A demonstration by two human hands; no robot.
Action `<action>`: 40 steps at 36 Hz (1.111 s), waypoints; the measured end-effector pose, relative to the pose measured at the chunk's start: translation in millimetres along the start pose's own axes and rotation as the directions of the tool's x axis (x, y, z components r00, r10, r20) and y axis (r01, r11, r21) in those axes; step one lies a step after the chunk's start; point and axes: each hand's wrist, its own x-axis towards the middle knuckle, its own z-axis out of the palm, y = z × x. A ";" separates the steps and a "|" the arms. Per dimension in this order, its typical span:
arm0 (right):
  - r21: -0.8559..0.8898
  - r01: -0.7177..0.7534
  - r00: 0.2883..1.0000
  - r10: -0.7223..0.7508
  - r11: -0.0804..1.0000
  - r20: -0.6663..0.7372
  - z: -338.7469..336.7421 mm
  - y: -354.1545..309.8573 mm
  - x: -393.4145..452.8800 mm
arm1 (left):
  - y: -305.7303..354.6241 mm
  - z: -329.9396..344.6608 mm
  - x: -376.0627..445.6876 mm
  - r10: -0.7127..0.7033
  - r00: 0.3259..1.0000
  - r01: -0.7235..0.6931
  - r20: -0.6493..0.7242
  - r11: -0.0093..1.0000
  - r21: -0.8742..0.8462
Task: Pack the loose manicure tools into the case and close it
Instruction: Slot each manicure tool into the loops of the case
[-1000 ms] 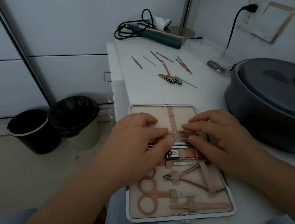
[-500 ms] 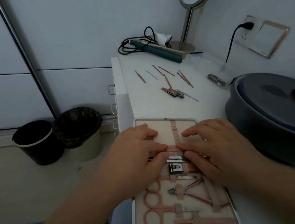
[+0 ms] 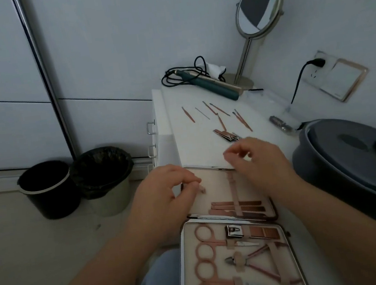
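I see the case [image 3: 213, 186] lying open on the white surface [image 3: 194, 141], two scissors [image 3: 207, 246] strapped in its near half. About eight loose tools [image 3: 225, 135] lie beyond. My left hand [image 3: 162, 195] has its grip curled at the case edge, my right hand [image 3: 257, 159] loosely spread, empty. No writing legible.

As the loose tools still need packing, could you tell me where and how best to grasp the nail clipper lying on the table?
Pinch the nail clipper across its narrow sides near mid-body, coming from above with the right hand. It lies flat, and thin picks crowd its far end.
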 end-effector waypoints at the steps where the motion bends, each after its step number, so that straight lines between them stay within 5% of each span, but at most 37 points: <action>1: 0.059 -0.038 0.998 0.041 0.998 -0.038 2.2 -0.4 10.7 | -3.3 -0.7 0.7 -0.008 1.000 0.008 0.016 1.000 0.011; 5: 0.199 -0.160 0.977 0.184 0.967 -0.108 8.0 0.6 54.2 | -13.5 0.2 -2.5 -0.008 0.997 0.007 0.080 1.000 0.020; 14: -0.036 -0.335 0.942 0.334 0.942 -0.035 12.7 22.0 115.9 | -19.9 6.8 -7.4 -0.019 0.994 0.022 0.103 0.999 -0.028; 25: -0.264 -0.294 0.954 0.297 0.919 -0.026 27.6 36.9 130.5 | -23.5 11.1 -8.6 -0.029 0.997 0.037 0.068 0.993 -0.113; 40: -0.330 -0.253 0.965 0.261 0.910 -0.019 28.1 40.8 135.9 | -26.9 15.5 -12.3 -0.074 0.996 0.082 0.047 0.971 -0.224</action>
